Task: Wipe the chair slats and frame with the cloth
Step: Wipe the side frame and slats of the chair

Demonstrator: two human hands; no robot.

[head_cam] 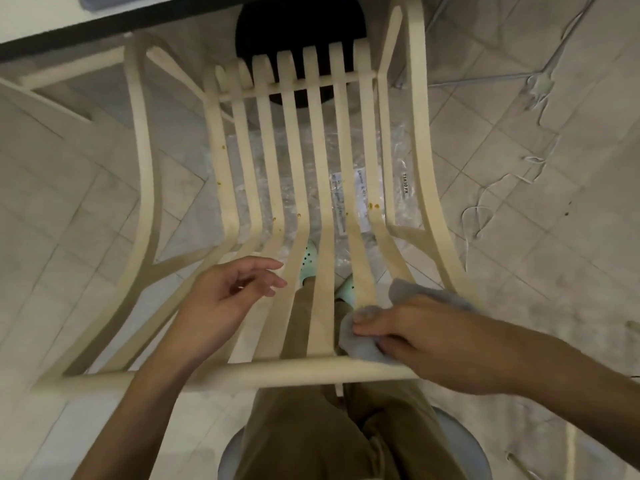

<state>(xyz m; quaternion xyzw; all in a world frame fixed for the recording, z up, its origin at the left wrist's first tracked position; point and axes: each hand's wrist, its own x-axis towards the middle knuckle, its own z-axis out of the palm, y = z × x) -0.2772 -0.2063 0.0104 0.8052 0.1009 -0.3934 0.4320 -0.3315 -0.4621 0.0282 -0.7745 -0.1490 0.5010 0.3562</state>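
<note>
My right grip (408, 337) pinches the cloth (362, 349) vs the slats (313, 168), just above the near rail (242, 374). Left grip (221, 296) is loose, holds nothing. Cloth looks soft, light & limp, so best held bunched under my fingertips.

Chair (420, 133): cream, curved side frame, upright on the tiled floor, seen from behind its back. Slats (318, 161) run away from the near rail (242, 374); several have small orange-brown spots. Cloth (360, 344): pale grey-blue, bunched against the right-side slats just above that rail, held by the right hand (415, 341).
</note>
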